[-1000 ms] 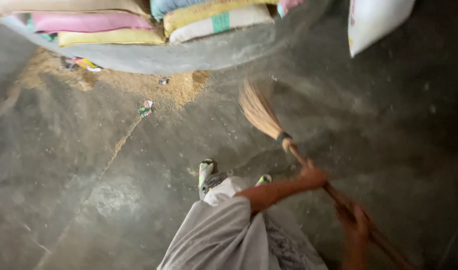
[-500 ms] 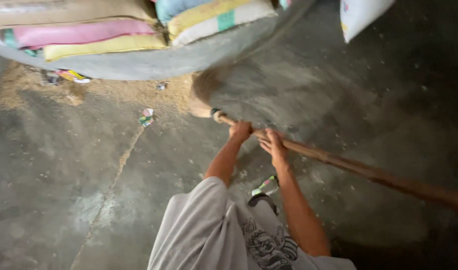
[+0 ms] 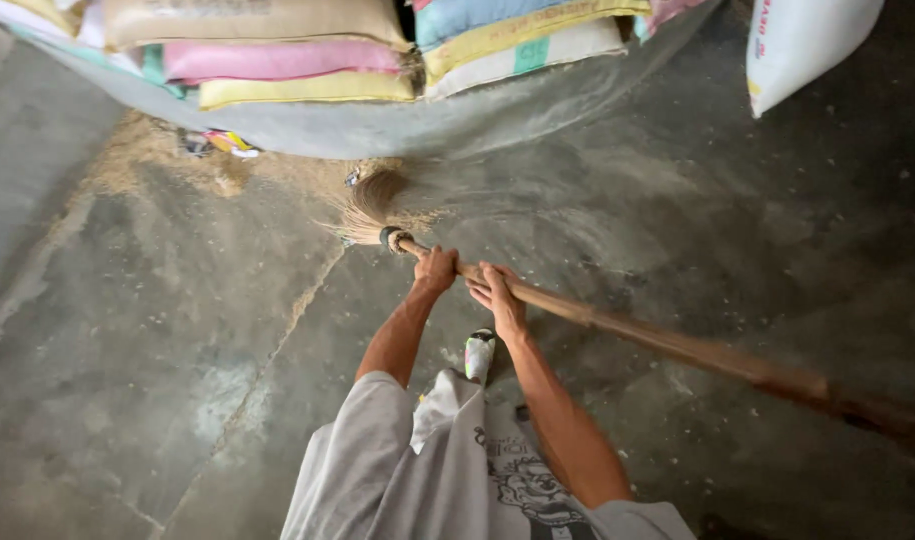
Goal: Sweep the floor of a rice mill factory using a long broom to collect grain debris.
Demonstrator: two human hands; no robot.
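Observation:
A long wooden broom handle [image 3: 677, 345] runs from the lower right toward the middle, ending in a straw broom head [image 3: 372, 205] that rests on the grey concrete floor [image 3: 137, 380]. My left hand [image 3: 435, 268] grips the handle just behind the head. Right beside it, my right hand [image 3: 497, 292] is closed around the same handle a little farther back. The broom head lies at the edge of a spread of tan husk dust [image 3: 167, 150] below the stacked sacks. One shoe [image 3: 479, 352] shows under my arms.
Stacked sacks in pink, yellow, tan and blue [image 3: 287, 60] sit on a grey sheet along the top. A white sack [image 3: 807, 40] stands at the top right. Bits of coloured wrapper litter [image 3: 222, 143] lie by the dust. A crack runs across the floor.
The broom head has swept from the right to the left, up to the dust by the sacks. My right hand has slid up the handle to sit beside my left.

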